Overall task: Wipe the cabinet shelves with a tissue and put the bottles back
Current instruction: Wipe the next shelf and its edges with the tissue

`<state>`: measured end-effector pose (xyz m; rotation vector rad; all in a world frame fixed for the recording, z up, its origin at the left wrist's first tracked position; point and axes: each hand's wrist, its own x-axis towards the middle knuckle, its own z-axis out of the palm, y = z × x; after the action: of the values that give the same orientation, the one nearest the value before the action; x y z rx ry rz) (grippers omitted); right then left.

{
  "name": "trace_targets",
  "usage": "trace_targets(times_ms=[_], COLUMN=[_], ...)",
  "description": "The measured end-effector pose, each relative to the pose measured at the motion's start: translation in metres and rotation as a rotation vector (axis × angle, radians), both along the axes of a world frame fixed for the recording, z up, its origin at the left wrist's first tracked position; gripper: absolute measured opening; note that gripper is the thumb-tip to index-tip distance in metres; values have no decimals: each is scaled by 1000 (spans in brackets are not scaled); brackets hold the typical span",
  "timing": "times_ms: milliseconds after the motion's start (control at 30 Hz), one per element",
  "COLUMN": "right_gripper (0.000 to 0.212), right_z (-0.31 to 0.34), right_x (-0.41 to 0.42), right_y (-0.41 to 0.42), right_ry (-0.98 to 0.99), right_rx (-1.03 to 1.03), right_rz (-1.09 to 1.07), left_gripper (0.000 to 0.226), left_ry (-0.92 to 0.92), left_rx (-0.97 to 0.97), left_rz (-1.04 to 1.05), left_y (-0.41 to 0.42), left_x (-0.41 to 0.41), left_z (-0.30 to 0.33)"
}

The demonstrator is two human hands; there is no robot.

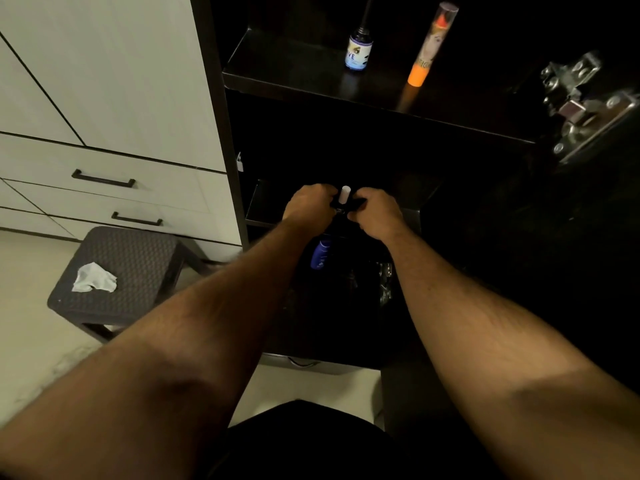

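Both hands (311, 204) (375, 211) grip dark bottle (344, 199), seemingly upright, white cap up.

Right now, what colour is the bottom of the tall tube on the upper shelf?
Bright orange, seen in the head view: tall tube.

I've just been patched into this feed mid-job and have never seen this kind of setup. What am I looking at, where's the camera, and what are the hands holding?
No machine here: a person's bare arms, seen from a camera worn on the head and looking down. Both the left hand and the right hand grip a dark item with a white cap at a lower cabinet shelf; what it is I cannot tell. On the upper shelf stand a small purple bottle and a tall orange tube. A blue bottle sits lower down. A crumpled tissue lies on the stool.
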<state>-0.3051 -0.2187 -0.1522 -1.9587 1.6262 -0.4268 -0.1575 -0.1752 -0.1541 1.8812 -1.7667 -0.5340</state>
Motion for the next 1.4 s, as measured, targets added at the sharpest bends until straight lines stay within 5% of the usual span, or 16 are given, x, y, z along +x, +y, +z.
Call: trace_targets(times_ms=[500, 867, 1100, 1400], right_gripper=[10, 11, 21, 12], right_z=[-14, 17, -7, -30], right_x=[4, 37, 121, 269], right_y=[7, 62, 123, 199], right_ry=[-80, -447, -480, -573], right_rx=[5, 373, 561, 652], right_rz=[50, 32, 103, 162], left_gripper=[21, 17, 7, 6], left_ry=[71, 439, 730, 675], left_rx=[-42, 37, 180, 202], left_rz=[78, 20, 193, 366], left_y=[5, 68, 146, 235], left_x=[-4, 53, 138, 276], left_z=[-16, -4, -14, -25])
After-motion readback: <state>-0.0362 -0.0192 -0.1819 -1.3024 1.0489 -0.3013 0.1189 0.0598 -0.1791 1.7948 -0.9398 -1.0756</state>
